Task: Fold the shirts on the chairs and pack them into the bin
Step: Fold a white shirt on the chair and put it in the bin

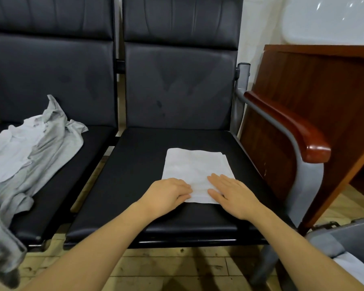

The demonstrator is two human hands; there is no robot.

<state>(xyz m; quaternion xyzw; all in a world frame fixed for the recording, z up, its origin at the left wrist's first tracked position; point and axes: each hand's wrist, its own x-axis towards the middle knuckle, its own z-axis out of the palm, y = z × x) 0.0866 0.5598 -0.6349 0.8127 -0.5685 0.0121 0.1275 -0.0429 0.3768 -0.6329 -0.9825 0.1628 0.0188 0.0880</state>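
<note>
On the black padded chair seat (147, 156), my left hand (168, 194) curls its grip on the smooth folded white shirt (195, 169); my right hand (233, 194) presses flat. Crumpled grey shirts (29, 148) lie at nine o'clock.

A folded white shirt (194, 173) lies on the right black chair (147, 164). The left hand (168, 194) curls at its near-left edge; the right hand (231, 194) presses flat on it. Crumpled grey shirts (29, 148) drape over the left chair (51, 198).
</note>
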